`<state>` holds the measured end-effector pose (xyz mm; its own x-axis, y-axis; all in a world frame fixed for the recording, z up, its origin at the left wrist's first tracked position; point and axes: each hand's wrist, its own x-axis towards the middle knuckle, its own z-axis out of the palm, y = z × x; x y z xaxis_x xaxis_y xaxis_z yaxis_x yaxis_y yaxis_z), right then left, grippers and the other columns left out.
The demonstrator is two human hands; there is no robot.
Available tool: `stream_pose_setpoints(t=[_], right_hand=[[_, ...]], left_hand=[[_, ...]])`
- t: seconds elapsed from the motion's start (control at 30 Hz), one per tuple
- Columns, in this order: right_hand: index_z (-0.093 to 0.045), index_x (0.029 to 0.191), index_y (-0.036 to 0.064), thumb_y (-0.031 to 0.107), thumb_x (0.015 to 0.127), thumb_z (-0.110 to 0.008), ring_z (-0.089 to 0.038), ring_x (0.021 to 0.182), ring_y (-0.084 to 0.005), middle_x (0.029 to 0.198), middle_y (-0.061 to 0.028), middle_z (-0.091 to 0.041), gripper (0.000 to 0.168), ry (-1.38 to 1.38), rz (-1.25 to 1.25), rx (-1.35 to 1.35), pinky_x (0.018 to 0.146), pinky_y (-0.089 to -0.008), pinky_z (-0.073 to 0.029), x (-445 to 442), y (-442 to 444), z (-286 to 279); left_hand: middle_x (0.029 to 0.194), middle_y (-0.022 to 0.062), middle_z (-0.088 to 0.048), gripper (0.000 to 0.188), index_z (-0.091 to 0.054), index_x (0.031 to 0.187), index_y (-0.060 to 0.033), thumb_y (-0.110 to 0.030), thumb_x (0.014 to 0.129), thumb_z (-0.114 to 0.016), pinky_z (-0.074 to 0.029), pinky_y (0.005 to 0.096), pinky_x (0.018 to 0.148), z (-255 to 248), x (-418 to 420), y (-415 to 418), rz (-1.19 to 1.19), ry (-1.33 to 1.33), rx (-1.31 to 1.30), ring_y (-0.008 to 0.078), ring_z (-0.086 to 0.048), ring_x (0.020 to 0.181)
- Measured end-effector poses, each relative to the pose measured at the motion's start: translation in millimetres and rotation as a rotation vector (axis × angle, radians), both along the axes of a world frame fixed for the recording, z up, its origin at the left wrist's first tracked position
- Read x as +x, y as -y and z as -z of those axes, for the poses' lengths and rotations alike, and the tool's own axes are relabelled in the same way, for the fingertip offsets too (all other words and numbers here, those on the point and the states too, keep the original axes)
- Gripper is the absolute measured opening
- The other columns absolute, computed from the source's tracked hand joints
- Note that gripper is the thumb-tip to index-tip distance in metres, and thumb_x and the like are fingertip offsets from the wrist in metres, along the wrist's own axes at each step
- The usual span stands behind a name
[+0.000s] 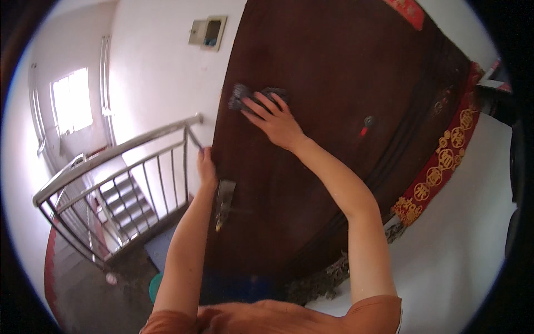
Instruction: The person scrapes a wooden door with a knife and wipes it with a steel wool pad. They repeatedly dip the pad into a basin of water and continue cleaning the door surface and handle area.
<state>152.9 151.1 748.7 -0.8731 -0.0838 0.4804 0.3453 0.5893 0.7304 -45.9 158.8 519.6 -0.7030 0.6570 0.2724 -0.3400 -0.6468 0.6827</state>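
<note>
A dark brown door stands open in front of me. My right hand lies on a dark, crumpled cloth, pressing it flat against the door's upper face near the free edge. Part of the cloth is hidden under the fingers. Lower down, my left hand grips the door's free edge, and most of its fingers are out of sight. Below that hand sits a metal lock plate with a lever handle. A round peephole-like fitting with a small red tag is on the door, right of my right forearm.
On the left, a metal stair railing borders steps going down. A green basin-like object stands on the floor, partly behind my left arm. A red and gold banner hangs along the right. A small box is on the wall.
</note>
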Motion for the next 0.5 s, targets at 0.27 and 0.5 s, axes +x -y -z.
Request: stream_pose_setpoints(t=[0.27,0.5], right_hand=[[-0.056,0.130,0.023,0.015,0.086,-0.057,-0.031,0.138,-0.0210,0.139,0.0011,-0.044,0.044,0.081,0.059,0.045,0.105,-0.0468,-0.030,81,1,139],[-0.037,0.144,0.026,0.015,0.091,-0.052,-0.028,0.138,-0.0278,0.151,-0.0004,-0.030,0.056,-0.308,0.156,0.185,0.107,-0.0596,-0.026,-5,9,32]], left_hand=[[0.097,0.0093,-0.062,0.027,-0.063,0.101,-0.0012,-0.023,0.097,-0.048,-0.042,0.0326,0.086,1,1,3,-0.072,-0.083,-0.072,0.0209,-0.056,0.092],[0.100,0.0041,-0.058,0.026,-0.058,0.110,-0.0054,-0.026,0.100,-0.046,-0.041,0.0308,0.088,5,-4,13,-0.011,-0.117,-0.090,0.0162,-0.052,0.094]])
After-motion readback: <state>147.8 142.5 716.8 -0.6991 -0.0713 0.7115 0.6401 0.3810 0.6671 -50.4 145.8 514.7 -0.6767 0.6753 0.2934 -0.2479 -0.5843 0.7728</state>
